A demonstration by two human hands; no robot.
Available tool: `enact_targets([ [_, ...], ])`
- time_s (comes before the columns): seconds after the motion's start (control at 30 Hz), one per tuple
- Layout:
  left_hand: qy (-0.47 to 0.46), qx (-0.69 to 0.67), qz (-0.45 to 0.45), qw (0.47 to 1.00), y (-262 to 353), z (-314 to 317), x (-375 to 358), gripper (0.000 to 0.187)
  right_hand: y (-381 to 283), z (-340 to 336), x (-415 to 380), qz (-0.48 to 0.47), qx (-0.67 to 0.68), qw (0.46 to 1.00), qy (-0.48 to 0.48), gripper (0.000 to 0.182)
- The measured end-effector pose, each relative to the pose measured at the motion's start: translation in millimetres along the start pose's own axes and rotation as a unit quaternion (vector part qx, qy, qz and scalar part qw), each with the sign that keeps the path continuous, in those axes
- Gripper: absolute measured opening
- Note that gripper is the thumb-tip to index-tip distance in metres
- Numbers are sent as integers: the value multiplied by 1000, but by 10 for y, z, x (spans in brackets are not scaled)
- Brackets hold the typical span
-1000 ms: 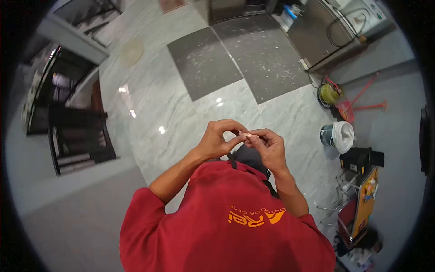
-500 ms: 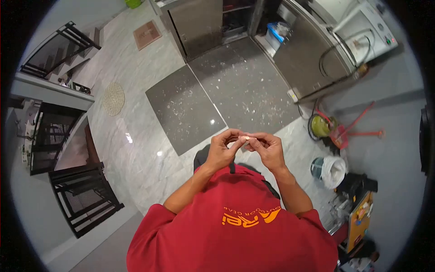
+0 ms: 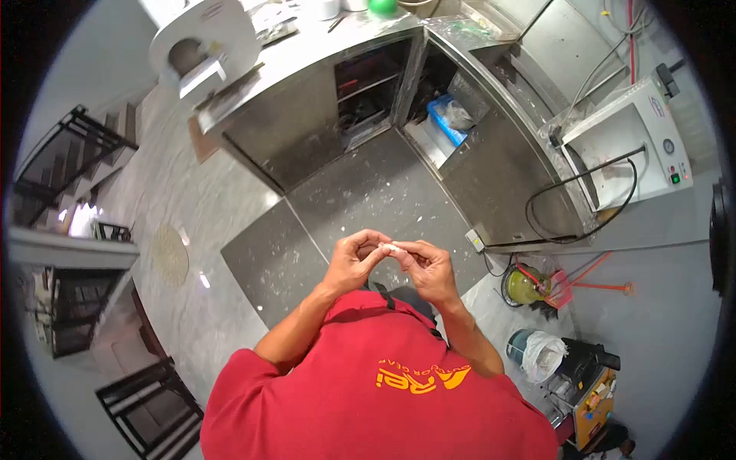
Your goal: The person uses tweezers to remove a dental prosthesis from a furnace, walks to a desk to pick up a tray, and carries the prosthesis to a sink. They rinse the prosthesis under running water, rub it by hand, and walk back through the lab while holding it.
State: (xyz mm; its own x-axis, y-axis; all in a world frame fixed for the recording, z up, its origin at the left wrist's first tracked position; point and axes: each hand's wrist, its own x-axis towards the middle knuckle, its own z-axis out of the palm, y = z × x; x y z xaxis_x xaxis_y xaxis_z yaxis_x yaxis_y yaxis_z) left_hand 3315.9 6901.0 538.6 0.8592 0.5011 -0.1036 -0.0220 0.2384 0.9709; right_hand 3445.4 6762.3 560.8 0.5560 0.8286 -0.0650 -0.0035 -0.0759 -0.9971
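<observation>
Both hands meet in front of my chest, fingertips pinched around a small whitish piece (image 3: pixel 391 248) whose kind is too small to make out. My left hand (image 3: pixel 357 259) grips it from the left between thumb and fingers. From the other side, my right hand (image 3: pixel 428 268) pinches it too, with the thumb below. Most of the piece is hidden by the fingertips. Under the hands lies a grey floor mat (image 3: pixel 368 192) scattered with white flecks.
Ahead runs a metal counter (image 3: pixel 307 54) with a white machine (image 3: pixel 207 50) on its left end. A blue-rimmed bin (image 3: pixel 448 119) sits in an open cabinet. To the right are a white box with a gauge (image 3: pixel 629 153), a green tank (image 3: pixel 525 285) and a bag-lined bucket (image 3: pixel 540 354).
The view has tilted up and shifted, bringing the countertop and white machine into sight. My hands stay pinched together on the small piece and appear slightly further left in the picture.
</observation>
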Motion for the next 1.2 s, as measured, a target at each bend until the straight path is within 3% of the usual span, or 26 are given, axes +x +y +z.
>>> enact_targets([
  [0.1, -85, 108, 58, 989, 341, -39, 1071, 17, -194, -377, 726, -11, 77, 996, 41, 18],
  [0.13, -110, 146, 95, 979, 476, -33, 1416, 17, -189, -555, 958, -14, 38, 998, 42, 19],
  [0.27, -158, 215, 130, 955, 638, -65, 2659, 20, -102, -966, 1947, 9, 103, 990, 95, 17],
  [0.37, -125, 210, 97, 965, 593, -57, 3356, 20, 51, -1281, 2666, -28, 78, 992, 93, 17],
  [0.5, -4, 1, 20, 1000, 399, 85, 4219, 18, -27, -1810, 3739, -48, -4, 998, 42, 16],
  [0.57, 34, 28, 19, 999, 578, 123, 4628, 17, -123, -2031, 4272, -77, -43, 996, 14, 14],
  [0.7, 54, 27, 28, 998, 752, -49, 5486, 16, -405, -2267, 5217, -108, -79, 991, -31, 15],
  [0.73, 54, -39, 28, 997, 760, -91, 5714, 15, -468, -2328, 5493, -110, -77, 990, -44, 15],
  [0.87, 58, 53, 46, 996, 889, -345, 6636, 14, -553, -2649, 6494, -111, -136, 981, -88, 18],
  [0.9, 42, 0, 65, 997, 939, -379, 6902, 14, -582, -2767, 6766, -113, -165, 976, -85, 19],
  [0.93, 32, -14, 55, 998, 930, -433, 7134, 14, -435, -2882, 7086, -125, -105, 985, -54, 21],
  [1.03, 6, -53, 63, 997, 837, -598, 8015, 15, -695, -3378, 8097, -89, -149, 982, 71, 21],
  [1.2, 32, -72, 108, 991, 1147, -736, 9328, 13, -1131, -4329, 10054, -75, -155, 973, 151, 18],
])
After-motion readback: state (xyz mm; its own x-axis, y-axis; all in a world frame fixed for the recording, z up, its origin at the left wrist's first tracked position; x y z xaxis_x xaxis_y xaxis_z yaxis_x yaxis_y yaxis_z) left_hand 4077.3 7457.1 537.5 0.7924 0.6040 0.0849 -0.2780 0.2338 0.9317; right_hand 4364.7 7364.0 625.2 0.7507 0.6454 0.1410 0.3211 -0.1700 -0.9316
